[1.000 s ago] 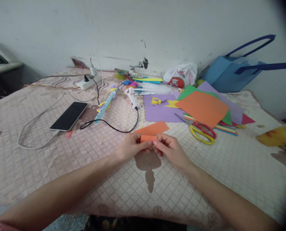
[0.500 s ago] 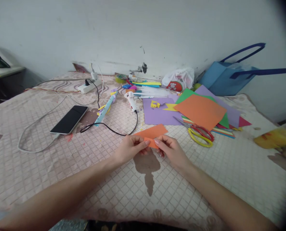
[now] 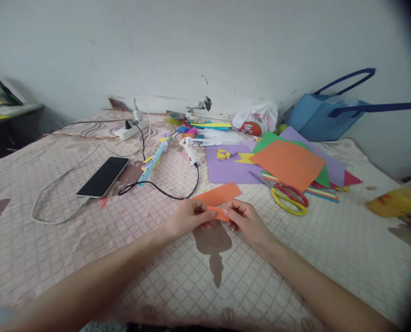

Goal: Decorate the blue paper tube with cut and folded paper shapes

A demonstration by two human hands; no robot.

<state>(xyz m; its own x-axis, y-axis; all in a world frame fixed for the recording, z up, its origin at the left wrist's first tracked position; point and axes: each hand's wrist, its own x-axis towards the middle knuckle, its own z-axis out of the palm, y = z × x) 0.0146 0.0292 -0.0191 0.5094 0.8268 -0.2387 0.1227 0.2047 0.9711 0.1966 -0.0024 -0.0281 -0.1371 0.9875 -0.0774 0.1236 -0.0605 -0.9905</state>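
A small folded piece of orange paper [image 3: 218, 213] is pinched between my two hands above the patterned tablecloth. My left hand [image 3: 190, 216] grips its left end between thumb and fingers. At the right end, my right hand [image 3: 244, 218] pinches it the same way, thumb on top. Just behind my hands lies a larger orange paper strip [image 3: 222, 193], its left part partly covered by my left hand. The fingertips under the small piece are partly hidden.
Red-and-yellow-handled scissors [image 3: 288, 199] lie right of my hands, beside stacked coloured paper [image 3: 288, 161]. A white glue gun [image 3: 190, 151] trails a black cord behind my left hand. A charging phone [image 3: 103, 177] rests at left; a blue bag [image 3: 325, 117] stands back right.
The view has tilted slightly, so everything sits a little lower in the picture. Both hands still pinch the small orange piece, whose visible part looks narrower.
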